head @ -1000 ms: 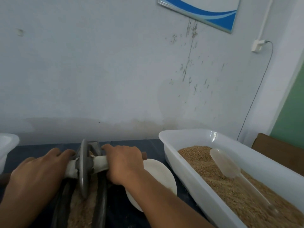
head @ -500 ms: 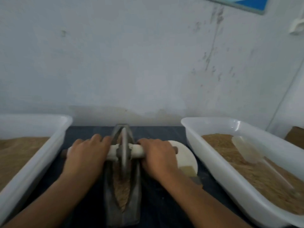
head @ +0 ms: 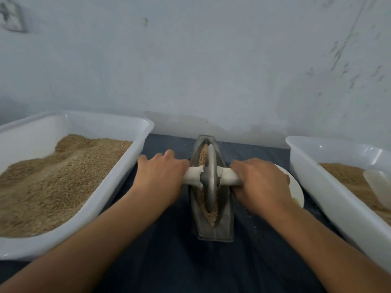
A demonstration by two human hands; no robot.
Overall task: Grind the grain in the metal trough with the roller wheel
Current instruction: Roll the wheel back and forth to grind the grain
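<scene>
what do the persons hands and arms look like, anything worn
Both arms are bare from the frame edge down to the wrist: no sleeves show. The left hand and right hand wear no gloves, and no rings, watch or bands are visible. The fingers are bare too.

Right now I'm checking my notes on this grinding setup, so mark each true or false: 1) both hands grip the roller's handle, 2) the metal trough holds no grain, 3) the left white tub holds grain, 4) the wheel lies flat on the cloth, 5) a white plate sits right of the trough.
1) True: the left hand and right hand each grip the pale cloth-wrapped axle handle, one on either side of the grey metal roller wheel.
2) False: brown grain lies in the narrow grey metal trough.
3) True: the white plastic tub on the left holds a heap of it.
4) False: the wheel stands on edge in the trough.
5) True: the round white plate sits partly under the right hand.
</scene>
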